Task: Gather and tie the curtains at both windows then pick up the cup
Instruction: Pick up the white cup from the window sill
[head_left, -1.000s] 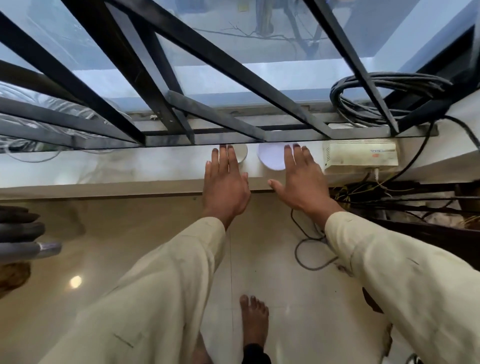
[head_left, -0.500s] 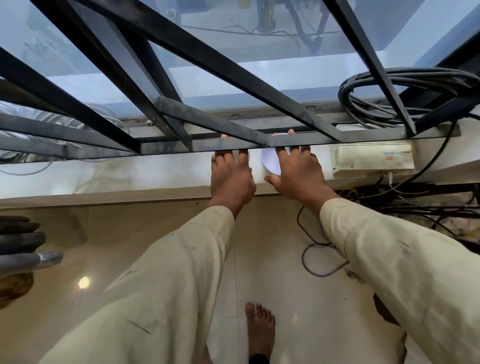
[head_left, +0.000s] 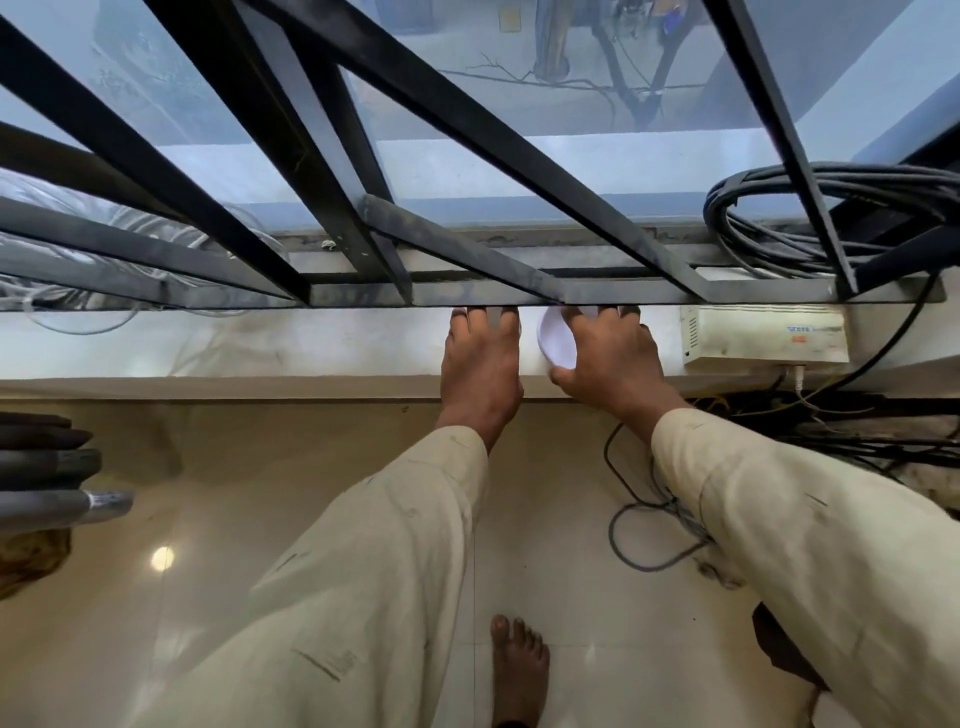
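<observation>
A white cup (head_left: 556, 343) stands on the pale window sill (head_left: 311, 348), just below the black window grille (head_left: 467, 291). My right hand (head_left: 613, 364) wraps it, thumb on the near rim and fingers over the far rim. My left hand (head_left: 483, 369) lies flat beside it, fingertips tucked under the grille's bottom bar. A small grey cup (head_left: 493, 319) shows only as a sliver between those fingers, and whether they grip it is hidden. No curtain is in view.
A white electrical box (head_left: 763, 338) sits on the sill right of my right hand, with coiled black cables (head_left: 831, 223) above it. Loose wires (head_left: 654, 525) trail on the shiny floor. Whitish cable coils (head_left: 78, 260) lie at the left. My bare foot (head_left: 519, 670) stands below.
Both hands have reached forward over the sill until the fingertips are under the grille bar. My right hand closed around the white cup; my left hand now covers the small grey cup.
</observation>
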